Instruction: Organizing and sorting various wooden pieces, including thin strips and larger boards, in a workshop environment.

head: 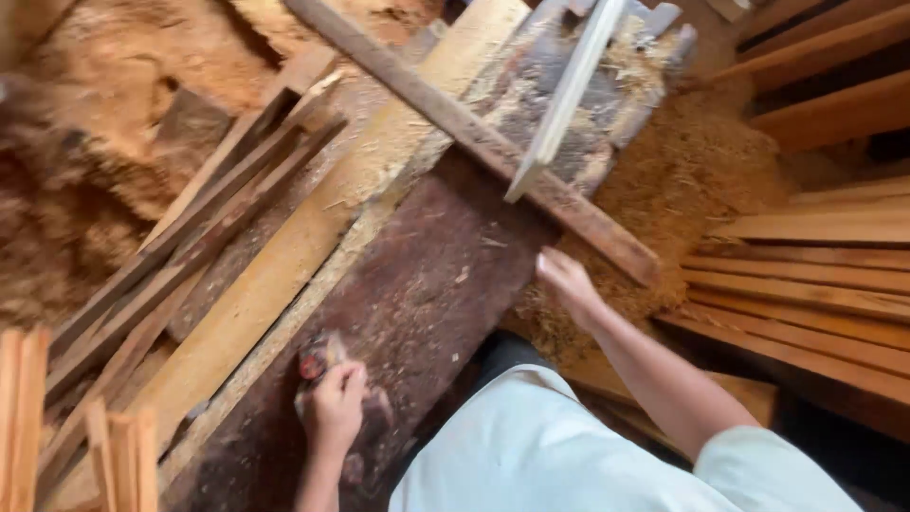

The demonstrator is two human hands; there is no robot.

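Note:
My left hand [334,406] is closed over a small grey tool with a red part [314,361], pressed on a dark, worn wooden slab [431,275] dusted with shavings. My right hand [567,281] is stretched out at the slab's right edge, fingers extended, holding nothing. It sits just below the near end of a long dark batten [531,180] that lies diagonally across the slab. A pale white strip [567,95] lies across that batten further up.
A long light plank [303,237] runs beside the slab on its left, with thin strips [190,237] beyond it. Sawdust heaps [687,171] lie to the right and upper left. Stacked planks [815,284] fill the right side; more strips [24,408] stand bottom left.

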